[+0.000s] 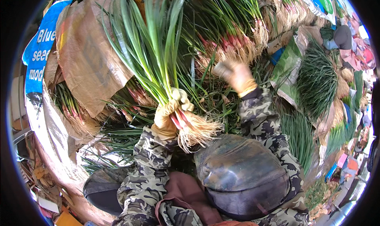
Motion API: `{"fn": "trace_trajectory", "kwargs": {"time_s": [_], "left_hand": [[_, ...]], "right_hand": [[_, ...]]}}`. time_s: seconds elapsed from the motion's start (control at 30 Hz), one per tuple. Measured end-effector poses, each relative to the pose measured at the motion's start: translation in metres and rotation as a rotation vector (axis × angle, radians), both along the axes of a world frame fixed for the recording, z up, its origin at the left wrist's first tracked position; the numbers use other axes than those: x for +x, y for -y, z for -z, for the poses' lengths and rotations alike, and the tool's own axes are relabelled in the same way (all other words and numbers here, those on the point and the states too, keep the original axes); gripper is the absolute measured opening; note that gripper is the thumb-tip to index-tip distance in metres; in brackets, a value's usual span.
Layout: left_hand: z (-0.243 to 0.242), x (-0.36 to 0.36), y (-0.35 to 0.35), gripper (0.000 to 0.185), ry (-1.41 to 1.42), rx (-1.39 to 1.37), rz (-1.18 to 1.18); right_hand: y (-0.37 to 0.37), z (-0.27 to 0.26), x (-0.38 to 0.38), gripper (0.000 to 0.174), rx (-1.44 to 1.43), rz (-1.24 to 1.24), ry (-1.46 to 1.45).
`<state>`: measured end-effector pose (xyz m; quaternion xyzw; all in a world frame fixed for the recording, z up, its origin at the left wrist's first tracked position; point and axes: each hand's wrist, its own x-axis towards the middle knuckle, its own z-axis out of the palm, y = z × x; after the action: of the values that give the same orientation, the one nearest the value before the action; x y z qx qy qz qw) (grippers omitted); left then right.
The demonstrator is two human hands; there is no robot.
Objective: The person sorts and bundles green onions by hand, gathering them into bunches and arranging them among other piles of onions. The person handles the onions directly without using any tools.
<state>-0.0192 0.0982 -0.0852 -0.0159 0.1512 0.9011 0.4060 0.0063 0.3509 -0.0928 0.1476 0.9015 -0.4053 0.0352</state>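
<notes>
My left hand (175, 107), in a pale rubber glove, grips a bunch of young allium plants (148, 54) just above the roots. The long green leaves point away from me. Below the fist show pinkish-red stem bases and a tuft of pale roots (199, 128). My right hand (234, 74), with a yellowish cuff at the wrist, is apart from the bunch. Motion blurs it, so its fingers cannot be made out. It is nearest to a heap of similar plants with red bases (237, 45) and stringy roots.
A brown woven sack (92, 54) partly covers more plants at left, beside a blue printed sheet (44, 45). Loose leaves (219, 95) litter the ground. Dark shiny covers sit over my right knee (243, 172) and left knee (104, 190). Another person (344, 39) sits far right beyond stacked bundles (317, 80).
</notes>
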Motion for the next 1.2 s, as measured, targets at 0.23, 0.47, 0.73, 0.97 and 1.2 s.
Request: {"fn": "trace_trajectory", "kwargs": {"time_s": [0.23, 0.47, 0.73, 0.97, 1.2], "left_hand": [[0.008, 0.000, -0.008, 0.057, 0.089, -0.215, -0.032], [0.018, -0.011, -0.025, 0.017, -0.003, -0.533, 0.088], [0.013, 0.005, -0.056, 0.007, -0.005, -0.743, 0.067], [0.014, 0.008, -0.043, 0.011, -0.098, -0.594, 0.055], [0.023, 0.002, -0.024, 0.023, -0.081, -0.534, 0.257]], "right_hand": [[-0.018, 0.016, -0.025, 0.007, 0.663, 0.269, -0.431], [0.087, 0.026, 0.049, 0.015, -0.618, -0.026, -0.170], [0.064, -0.001, 0.017, 0.017, 0.127, 0.017, -0.497], [0.061, 0.042, 0.018, 0.010, -0.979, 0.665, -0.315], [0.058, 0.024, 0.003, 0.016, -1.407, 0.195, -0.054]]}}
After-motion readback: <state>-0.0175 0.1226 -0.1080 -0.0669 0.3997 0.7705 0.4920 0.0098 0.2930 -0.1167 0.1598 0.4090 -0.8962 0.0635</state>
